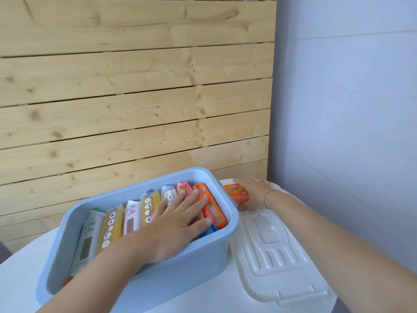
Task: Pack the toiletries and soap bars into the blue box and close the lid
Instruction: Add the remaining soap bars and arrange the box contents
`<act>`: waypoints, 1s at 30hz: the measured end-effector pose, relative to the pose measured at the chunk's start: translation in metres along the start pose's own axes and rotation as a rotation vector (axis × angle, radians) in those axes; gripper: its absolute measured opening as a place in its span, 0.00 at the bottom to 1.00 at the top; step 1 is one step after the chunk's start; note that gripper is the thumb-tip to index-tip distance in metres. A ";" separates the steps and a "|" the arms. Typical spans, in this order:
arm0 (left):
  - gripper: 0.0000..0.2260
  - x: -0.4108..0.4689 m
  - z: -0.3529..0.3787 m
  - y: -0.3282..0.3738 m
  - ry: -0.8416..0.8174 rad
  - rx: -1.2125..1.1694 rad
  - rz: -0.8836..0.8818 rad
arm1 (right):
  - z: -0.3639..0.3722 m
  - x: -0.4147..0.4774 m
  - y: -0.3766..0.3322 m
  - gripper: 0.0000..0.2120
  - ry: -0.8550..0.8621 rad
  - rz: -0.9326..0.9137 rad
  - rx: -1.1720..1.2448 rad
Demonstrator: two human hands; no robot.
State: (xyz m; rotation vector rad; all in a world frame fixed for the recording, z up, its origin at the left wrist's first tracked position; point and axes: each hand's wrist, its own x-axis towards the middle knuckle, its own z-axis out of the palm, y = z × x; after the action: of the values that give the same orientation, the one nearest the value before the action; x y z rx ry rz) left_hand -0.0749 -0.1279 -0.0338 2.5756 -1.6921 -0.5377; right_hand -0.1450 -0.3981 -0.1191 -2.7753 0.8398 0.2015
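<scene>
The blue box (140,263) sits open on our white table (27,274), full of packets. Our left hand (176,224) lies flat and open on them. Our right hand (255,193) grips an orange soap bar (237,192) beside the white lid (277,251).

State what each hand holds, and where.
Right hand grips the orange soap bar by its right end. Left hand only rests flat on the packets.
</scene>
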 end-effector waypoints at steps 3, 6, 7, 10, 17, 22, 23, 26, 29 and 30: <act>0.25 0.000 -0.001 0.001 -0.021 -0.007 -0.012 | 0.002 0.007 0.002 0.31 0.033 -0.031 0.058; 0.26 0.004 0.000 0.001 -0.040 -0.004 -0.012 | 0.002 0.001 0.003 0.21 0.075 -0.034 0.094; 0.26 0.003 -0.001 0.000 -0.041 -0.011 -0.018 | 0.002 -0.004 0.000 0.24 0.091 -0.035 0.099; 0.27 0.003 -0.004 0.002 -0.008 -0.092 -0.007 | -0.002 -0.020 -0.007 0.25 0.153 -0.003 0.189; 0.15 -0.041 -0.017 -0.023 0.359 -0.638 -0.108 | -0.075 -0.060 -0.042 0.34 0.559 0.082 0.434; 0.24 -0.085 -0.023 -0.060 0.650 -0.640 -0.320 | -0.111 -0.096 -0.136 0.43 0.414 -0.313 0.340; 0.25 -0.093 -0.023 -0.064 0.684 -0.656 -0.333 | -0.107 -0.103 -0.158 0.43 0.314 -0.387 0.274; 0.22 -0.106 -0.018 -0.065 0.682 -0.689 -0.247 | -0.077 -0.109 -0.202 0.42 0.121 -0.489 0.116; 0.20 -0.115 -0.005 -0.066 0.583 -0.503 -0.062 | -0.058 -0.110 -0.220 0.40 0.066 -0.490 0.075; 0.20 -0.114 0.000 -0.066 0.539 -0.369 -0.026 | -0.056 -0.109 -0.219 0.39 0.054 -0.488 0.098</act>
State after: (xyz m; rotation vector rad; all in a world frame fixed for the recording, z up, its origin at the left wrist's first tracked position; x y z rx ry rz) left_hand -0.0570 0.0007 -0.0150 2.2095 -1.2465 -0.1148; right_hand -0.1089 -0.1784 -0.0031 -2.7982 0.1579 -0.0027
